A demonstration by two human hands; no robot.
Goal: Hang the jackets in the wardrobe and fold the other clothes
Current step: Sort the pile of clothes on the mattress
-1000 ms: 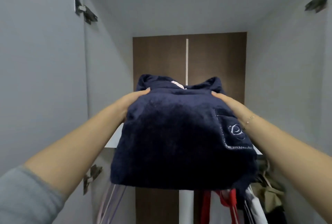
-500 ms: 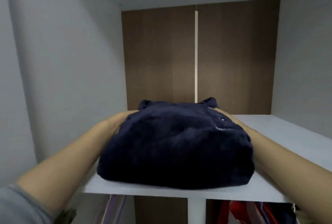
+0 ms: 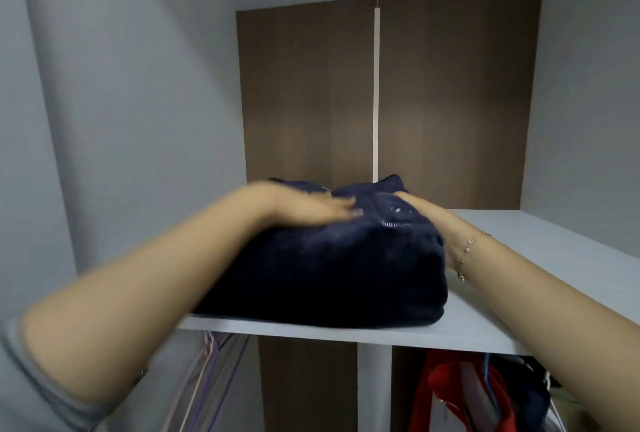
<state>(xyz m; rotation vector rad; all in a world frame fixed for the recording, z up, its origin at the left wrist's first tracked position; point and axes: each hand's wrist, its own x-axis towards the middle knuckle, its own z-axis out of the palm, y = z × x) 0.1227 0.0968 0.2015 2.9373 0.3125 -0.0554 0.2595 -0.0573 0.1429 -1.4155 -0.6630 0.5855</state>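
We see a folded navy garment (image 3: pixel 322 272) lying on the wardrobe's upper shelf (image 3: pixel 540 258), its near side reaching right to the shelf's front edge and its left side close to the grey left wall (image 3: pixel 138 120). Our left hand (image 3: pixel 304 205) lies flat on top of the bundle, fingers straight and together, pressing down on the plush fabric; the picture is blurred there, so we cannot make out finer detail of that grip. Our right hand (image 3: pixel 433 224) rests against the bundle's right side, where the fabric hides its fingers, so we cannot tell whether that grip is spread or curled into the cloth; a thin chain bracelet (image 3: pixel 465 253) circles the wrist. A stitched line and small pale embroidery show on the garment's top near the right hand. To the right of the bundle the shelf runs bare toward the right wall, and behind the bundle more shelf stretches back to the brown back panel (image 3: pixel 450 102), which has a pale vertical strip down its middle. Above the garment the compartment is tall, with plenty of height beneath its ceiling. Below the shelf a white divider (image 3: pixel 374 390) drops down; right of it hang red clothes (image 3: pixel 446 393) and darker ones, and left of it thin pale hanger wires (image 3: pixel 207 372) slant downward. A grey sleeve (image 3: pixel 31 397) covers our left upper arm at the lower left corner.
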